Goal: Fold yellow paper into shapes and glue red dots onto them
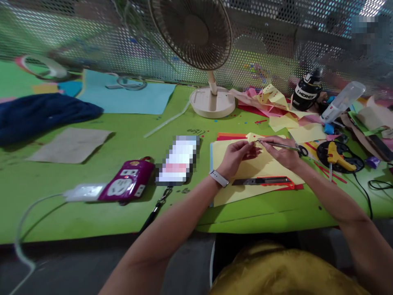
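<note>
- A dark blue cloth is lying crumpled on the green table.
- A purple unit, joined to a white adapter, is resting nearer the front edge.
- A phone is lying face up between that unit and the paper sheets.
- Yellow sheets are lying in a stack under both hands.
- The left hand is holding its thumb and forefinger closed on the small yellow paper piece; the other fingers are curling beneath.
- The small yellow paper piece is sitting at the fingertips, above the far part of the stack. It is probably proving very light, soft and easily creased or torn, so a gentle edge pinch is suiting it best.
- An orange-and-black cutter is lying across the stack, nearer the body.
- The right hand is gripping a slim metal tool between closed fingers, its tip meeting the paper; whether the tip is gripping, I cannot tell. The tool is likely feeling stiff and smooth, with its shank giving the surest hold.
- A black bottle is standing behind, well apart.
- A yellow glue gun is lying right of the stack.
</note>
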### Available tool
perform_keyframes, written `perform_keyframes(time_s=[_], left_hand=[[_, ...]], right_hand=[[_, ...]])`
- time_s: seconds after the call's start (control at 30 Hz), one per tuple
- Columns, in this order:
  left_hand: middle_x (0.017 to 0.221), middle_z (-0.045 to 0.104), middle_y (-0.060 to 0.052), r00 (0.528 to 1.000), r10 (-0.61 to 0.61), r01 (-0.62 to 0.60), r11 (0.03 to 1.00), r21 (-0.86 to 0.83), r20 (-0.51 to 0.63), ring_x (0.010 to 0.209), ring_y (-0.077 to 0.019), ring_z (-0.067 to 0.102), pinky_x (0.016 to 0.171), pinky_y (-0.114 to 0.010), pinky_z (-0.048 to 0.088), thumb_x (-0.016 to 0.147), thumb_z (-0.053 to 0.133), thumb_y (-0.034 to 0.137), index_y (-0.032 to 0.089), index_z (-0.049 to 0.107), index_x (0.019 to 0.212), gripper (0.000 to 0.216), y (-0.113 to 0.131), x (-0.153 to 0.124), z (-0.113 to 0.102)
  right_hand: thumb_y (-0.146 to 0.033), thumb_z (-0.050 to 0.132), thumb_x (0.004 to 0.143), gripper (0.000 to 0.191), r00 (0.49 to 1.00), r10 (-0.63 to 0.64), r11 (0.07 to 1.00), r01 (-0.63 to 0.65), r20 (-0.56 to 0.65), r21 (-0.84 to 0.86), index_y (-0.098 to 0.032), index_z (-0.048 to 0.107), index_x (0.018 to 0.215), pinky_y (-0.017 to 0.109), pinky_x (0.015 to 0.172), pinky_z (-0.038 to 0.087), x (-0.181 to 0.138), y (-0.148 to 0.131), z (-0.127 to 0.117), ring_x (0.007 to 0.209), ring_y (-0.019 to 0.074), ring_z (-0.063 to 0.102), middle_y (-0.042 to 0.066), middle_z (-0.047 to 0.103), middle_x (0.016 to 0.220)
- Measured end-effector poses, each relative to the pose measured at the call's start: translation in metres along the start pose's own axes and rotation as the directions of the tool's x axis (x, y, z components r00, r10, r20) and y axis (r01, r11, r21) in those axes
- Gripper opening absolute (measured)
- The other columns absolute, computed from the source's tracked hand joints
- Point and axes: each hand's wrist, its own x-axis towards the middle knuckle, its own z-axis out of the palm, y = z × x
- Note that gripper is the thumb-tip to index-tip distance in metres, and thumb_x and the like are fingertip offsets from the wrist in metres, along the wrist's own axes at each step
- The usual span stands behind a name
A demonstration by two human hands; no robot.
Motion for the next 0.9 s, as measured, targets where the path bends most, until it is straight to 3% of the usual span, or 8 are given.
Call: perform_keyframes(time_s=[0.27,0.5,0.73,0.9], left_hand=[[0.083,0.079,-0.01,1.0,-0.006,0.006,1.0,0.012,-0.028,0.077,-0.0201,0.076,0.082,-0.036,0.059,0.061,0.09,0.053,0.015,0.069,0.08,0.048,-0.001,0.003,-0.001],[0.085,0.079,-0.01,0.997,0.008,-0.006,1.0,0.03,-0.073,0.078,-0.0208,0.077,0.081,-0.035,0.06,0.06,0.09,0.054,0.015,0.069,0.081,0.048,-0.003,0.004,-0.003],[0.086,0.079,-0.01,0.987,0.065,-0.059,0.997,0.043,-0.149,0.081,-0.0196,0.076,0.082,-0.034,0.061,0.067,0.088,0.048,0.015,0.069,0.081,0.04,-0.001,0.005,-0.004],[0.083,0.079,-0.008,0.975,0.114,-0.113,0.993,0.015,-0.192,0.081,-0.0188,0.076,0.08,-0.033,0.061,0.068,0.087,0.043,0.016,0.069,0.079,0.034,0.0,0.008,-0.005]], right_hand=[[-0.03,0.063,0.093,0.018,1.0,-0.006,0.999,0.007,0.012,-0.035,-0.025,0.078,0.101,0.033,0.084,0.065,-0.006,-0.009,-0.009,0.092,0.018,0.076,0.002,0.081,0.101],[-0.032,0.066,0.09,0.016,0.994,0.107,0.994,-0.106,0.025,-0.021,-0.026,0.079,0.098,0.037,0.083,0.066,-0.032,0.006,-0.024,0.088,0.02,0.077,0.003,0.081,0.098],[-0.038,0.069,0.089,0.018,0.967,0.22,0.975,-0.212,0.126,-0.073,-0.027,0.078,0.1,0.037,0.083,0.066,-0.051,0.019,-0.038,0.084,0.0187,0.078,0.001,0.081,0.096],[-0.025,0.065,0.092,0.021,0.992,0.08,0.985,-0.063,0.102,-0.158,-0.03,0.077,0.109,0.043,0.102,0.059,-0.051,0.036,-0.049,0.111,0.0221,0.073,0.001,0.076,0.121]])
